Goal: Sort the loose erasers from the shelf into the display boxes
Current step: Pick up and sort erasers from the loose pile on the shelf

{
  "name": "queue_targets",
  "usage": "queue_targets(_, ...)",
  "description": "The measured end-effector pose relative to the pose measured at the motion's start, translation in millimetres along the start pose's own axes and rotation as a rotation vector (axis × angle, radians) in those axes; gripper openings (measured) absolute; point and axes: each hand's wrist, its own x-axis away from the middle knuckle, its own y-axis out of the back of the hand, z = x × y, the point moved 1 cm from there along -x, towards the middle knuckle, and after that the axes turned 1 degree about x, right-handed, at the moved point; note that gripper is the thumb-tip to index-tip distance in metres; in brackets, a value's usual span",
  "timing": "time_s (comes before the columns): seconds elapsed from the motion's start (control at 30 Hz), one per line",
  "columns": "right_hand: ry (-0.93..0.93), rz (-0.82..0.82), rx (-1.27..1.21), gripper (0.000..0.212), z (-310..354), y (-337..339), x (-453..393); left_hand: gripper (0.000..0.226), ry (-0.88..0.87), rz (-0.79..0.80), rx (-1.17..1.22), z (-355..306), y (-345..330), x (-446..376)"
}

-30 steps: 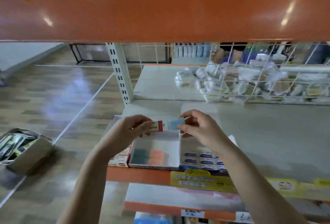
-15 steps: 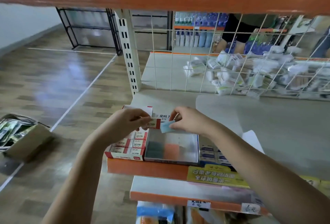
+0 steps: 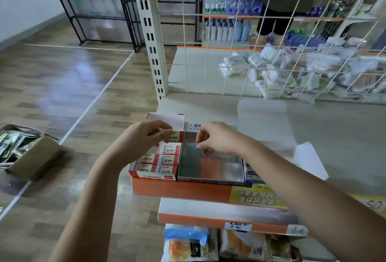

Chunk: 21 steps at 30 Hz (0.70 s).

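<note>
Two display boxes stand side by side at the shelf's front edge. The red-and-white box (image 3: 152,173) on the left holds several red-and-white 2B erasers. My left hand (image 3: 144,136) pinches one red-and-white eraser (image 3: 174,135) over the far end of that box. The grey box (image 3: 211,175) in the middle holds coloured erasers, blue at the back and orange in front. My right hand (image 3: 219,138) reaches down into this box, its fingertips pinching a blue eraser (image 3: 192,149) at the back.
A blue box (image 3: 251,173) sits right of the grey one, mostly behind my right arm. White paper sheets (image 3: 265,124) lie on the shelf (image 3: 334,136). A wire grid (image 3: 271,53) backs it, with white packets behind. A cardboard carton (image 3: 31,155) stands on the floor at left.
The camera has tilted down. Both hands have lowered from above the shelf to the boxes; the left eraser is over the red box and the blue one is down inside the grey box.
</note>
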Motion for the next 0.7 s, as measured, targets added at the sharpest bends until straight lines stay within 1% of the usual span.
queue_targets(0.2, 0.014, -0.034, 0.055, 0.005, 1, -4, 0, 0.008, 0.011, -0.005, -0.012, 1, -1, -2)
queue_targets(0.5, 0.036, -0.106, 0.252, 0.012, -1, -13, 0, 0.009, 0.075, -0.051, -0.03, 9, 2, 2)
queue_targets(0.7, 0.033, -0.152, 0.311, 0.013, -2, -19, -1, 0.01, 0.112, -0.111, -0.062, 23, 15, 6)
